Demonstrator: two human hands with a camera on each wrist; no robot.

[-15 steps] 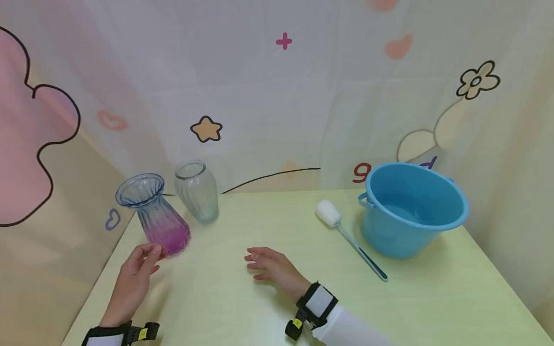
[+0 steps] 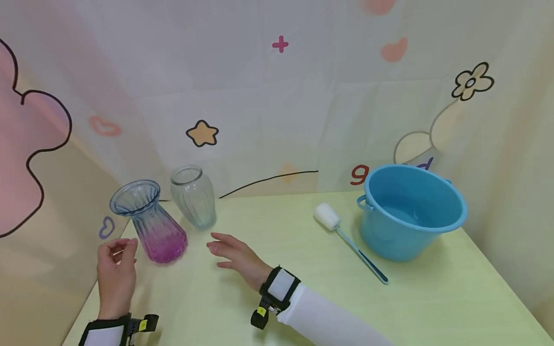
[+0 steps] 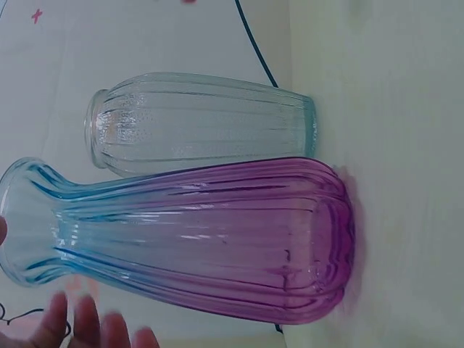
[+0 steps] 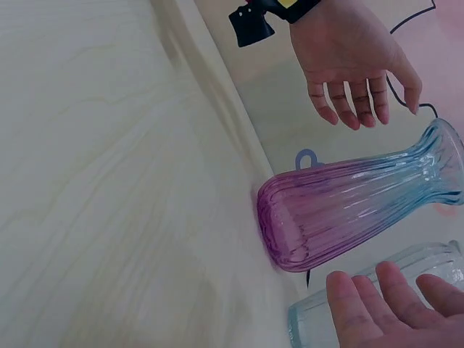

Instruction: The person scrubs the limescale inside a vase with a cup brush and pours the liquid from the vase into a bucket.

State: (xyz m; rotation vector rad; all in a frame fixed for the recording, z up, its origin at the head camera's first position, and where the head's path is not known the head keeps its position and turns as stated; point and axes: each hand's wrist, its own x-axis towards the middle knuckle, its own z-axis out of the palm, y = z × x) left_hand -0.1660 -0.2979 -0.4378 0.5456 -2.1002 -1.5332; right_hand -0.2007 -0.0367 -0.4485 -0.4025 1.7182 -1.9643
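A ribbed glass vase (image 2: 160, 230), blue at its flared mouth and pink-purple at its base, stands upright at the table's left. Behind it is a clear ribbed glass vase (image 2: 195, 199). My left hand (image 2: 117, 276), fingers loosely bent, is raised just left of and in front of the coloured vase and holds nothing. To the right of that vase hovers my right hand (image 2: 239, 259), its fingers spread and apart from the glass. The right wrist view shows the coloured vase (image 4: 341, 206) between my left hand (image 4: 355, 54) and my right fingers (image 4: 388, 301).
A blue bucket (image 2: 398, 240) stands at the right. Left of it lies a long-handled brush (image 2: 346, 238) with a white sponge head. The pale table (image 2: 277, 307) meets a printed curtain (image 2: 259, 96) at the back.
My right hand has moved left toward the coloured vase. My left hand has shifted left and slightly up, away from the vase's base. Both vases keep their places on the table.
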